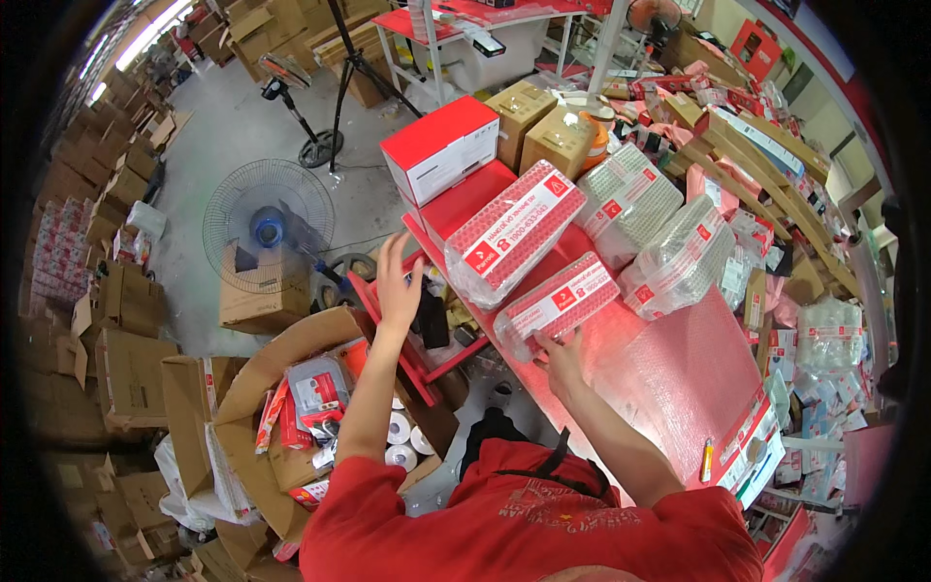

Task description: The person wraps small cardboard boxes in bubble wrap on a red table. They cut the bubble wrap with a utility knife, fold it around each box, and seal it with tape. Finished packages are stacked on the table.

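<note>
Faced a cluttered warehouse packing room, with a pedestal fan [269,228] on the grey floor [184,218] to the left and a red worktop [621,335] ahead.

From the head view, saw a small bubble-wrapped parcel [558,296] lying flat and aslant at the worktop's near edge, probably set there for easy reach. Laid the right hand [562,361] against its near side, with fingertips at the lower edge, perhaps to steady the slick wrap. Could not tell whether pinching or merely pressing with that grip. Held the left hand [399,281] raised, grip spread wide, apparently touching nothing, beside a long bubble-wrapped parcel [514,233].

Found two clear-wrapped parcels [630,204] grouped farther right, close together, seemingly to save room. Noted a red-and-white carton [441,155] behind, near two brown cartons [558,141] and an orange tape roll [597,145]. Spotted a sheet of bubble wrap [679,369] spread flat on the right, likely handy there for covering, and a yellow-orange cutter [707,461] near the border, presumably out of the way yet reachable. Saw an open cardboard box [249,427] at lower left, apparently serving as a bin for mixed packages and white rolls [399,430].
</note>
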Action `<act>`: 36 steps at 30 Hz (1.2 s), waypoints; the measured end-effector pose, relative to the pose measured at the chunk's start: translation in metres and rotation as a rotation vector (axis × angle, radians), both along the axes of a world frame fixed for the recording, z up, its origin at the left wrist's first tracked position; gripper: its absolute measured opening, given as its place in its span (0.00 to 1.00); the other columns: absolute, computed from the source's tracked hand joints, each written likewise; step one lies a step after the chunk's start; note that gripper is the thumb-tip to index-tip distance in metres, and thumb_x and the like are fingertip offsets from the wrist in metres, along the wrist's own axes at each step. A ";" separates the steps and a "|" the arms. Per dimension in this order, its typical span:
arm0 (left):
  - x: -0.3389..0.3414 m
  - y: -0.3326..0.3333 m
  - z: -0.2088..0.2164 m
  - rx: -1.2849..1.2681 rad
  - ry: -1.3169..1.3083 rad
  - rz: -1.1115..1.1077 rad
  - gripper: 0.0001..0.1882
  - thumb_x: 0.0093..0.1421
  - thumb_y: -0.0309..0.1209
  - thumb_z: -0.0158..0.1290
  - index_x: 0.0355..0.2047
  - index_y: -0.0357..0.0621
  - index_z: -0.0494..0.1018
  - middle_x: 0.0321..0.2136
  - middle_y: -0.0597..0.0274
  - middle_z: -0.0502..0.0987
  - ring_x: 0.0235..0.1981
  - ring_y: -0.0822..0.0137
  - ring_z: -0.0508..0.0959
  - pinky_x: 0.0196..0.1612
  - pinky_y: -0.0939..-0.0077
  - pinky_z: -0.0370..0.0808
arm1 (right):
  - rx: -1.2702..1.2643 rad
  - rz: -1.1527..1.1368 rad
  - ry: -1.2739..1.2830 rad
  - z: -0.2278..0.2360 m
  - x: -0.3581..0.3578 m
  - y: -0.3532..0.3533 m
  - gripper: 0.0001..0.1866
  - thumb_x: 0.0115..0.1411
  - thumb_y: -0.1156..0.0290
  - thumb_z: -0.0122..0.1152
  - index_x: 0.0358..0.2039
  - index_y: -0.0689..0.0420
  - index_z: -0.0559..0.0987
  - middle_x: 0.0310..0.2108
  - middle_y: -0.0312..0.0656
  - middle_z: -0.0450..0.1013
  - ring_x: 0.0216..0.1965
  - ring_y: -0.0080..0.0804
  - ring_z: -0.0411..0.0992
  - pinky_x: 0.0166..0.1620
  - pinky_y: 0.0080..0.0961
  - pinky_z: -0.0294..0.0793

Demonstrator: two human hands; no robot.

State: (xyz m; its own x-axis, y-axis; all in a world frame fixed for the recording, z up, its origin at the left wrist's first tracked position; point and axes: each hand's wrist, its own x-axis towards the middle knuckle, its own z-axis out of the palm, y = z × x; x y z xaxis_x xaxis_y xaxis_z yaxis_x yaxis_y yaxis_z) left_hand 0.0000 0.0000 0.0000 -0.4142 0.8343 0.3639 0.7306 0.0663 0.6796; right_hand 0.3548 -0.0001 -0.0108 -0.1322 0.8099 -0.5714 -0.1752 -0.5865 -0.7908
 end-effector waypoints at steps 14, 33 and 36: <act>0.010 0.099 -0.043 0.053 0.511 -0.061 0.22 0.67 0.44 0.55 0.58 0.51 0.77 0.75 0.54 0.65 0.78 0.43 0.58 0.77 0.41 0.53 | 0.205 0.115 -0.226 -0.027 0.012 0.039 0.59 0.67 0.58 0.75 0.84 0.46 0.42 0.67 0.53 0.72 0.58 0.41 0.79 0.55 0.39 0.81; 0.059 -0.060 0.228 0.340 0.206 -0.217 0.40 0.51 0.32 0.75 0.63 0.38 0.74 0.58 0.46 0.78 0.62 0.46 0.77 0.69 0.47 0.72 | 0.142 -0.223 -1.793 0.001 0.465 -0.310 0.23 0.57 0.59 0.78 0.46 0.56 0.79 0.37 0.45 0.75 0.43 0.50 0.75 0.48 0.46 0.77; 0.110 -0.058 0.273 0.369 0.240 -0.554 0.34 0.53 0.33 0.71 0.60 0.38 0.76 0.56 0.46 0.80 0.61 0.47 0.78 0.68 0.46 0.72 | 0.009 0.072 -1.696 -0.022 0.482 -0.336 0.25 0.57 0.55 0.78 0.47 0.54 0.79 0.41 0.44 0.75 0.50 0.50 0.72 0.54 0.47 0.74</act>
